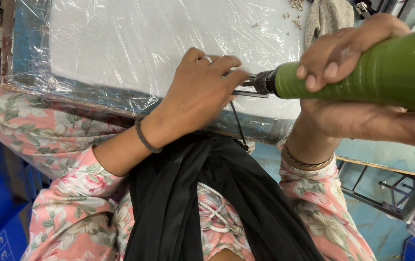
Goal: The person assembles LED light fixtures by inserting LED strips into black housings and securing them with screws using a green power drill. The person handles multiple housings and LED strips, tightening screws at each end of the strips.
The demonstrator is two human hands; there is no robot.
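The left hand (200, 92) is curled nearly closed, fingertips pinched on a small dark metal part (248, 93) at the table's near edge; what kind of part it is cannot be told. The right hand (357, 72) is wrapped around the green power screwdriver (362, 75), fingers closed over its barrel, the tool lying level with its black tip (261, 82) meeting the part just beside the left fingertips. To do this well, I judge the tip should stay square to the part and the left fingers clear of the spinning end. A thin black cord (239, 126) hangs from the part toward the lap. Under the hands lies a white pad covered in clear plastic (135, 43). Beyond the right hand, small screws (294, 14) lie scattered near a grey cloth (327, 17).
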